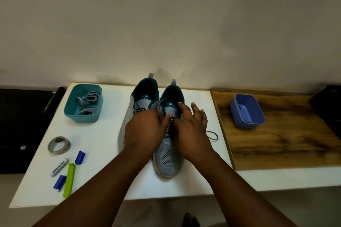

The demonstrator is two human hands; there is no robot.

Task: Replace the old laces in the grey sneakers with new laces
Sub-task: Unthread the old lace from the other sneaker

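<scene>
Working over the right grey sneaker (pixel 168 160), the left hand (pixel 143 131) and right hand (pixel 190 131) seemingly pinch its lace (pixel 212 135), right fingers partly spread.

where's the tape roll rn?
Head view: the tape roll lies at the left of the white table, in front of the teal tub and just behind the marker.

Two grey sneakers (pixel 167 155) are stood side by side on a white table (pixel 103 134). Both hands, the left hand (pixel 143 130) and the right hand (pixel 190 129), are laid over the laces of the right-hand sneaker; the grip is hidden. A teal tub (pixel 83 103) of grey laces (pixel 87 102) is set left of the sneakers, a blue tub (pixel 246 110) well to their right.
</scene>
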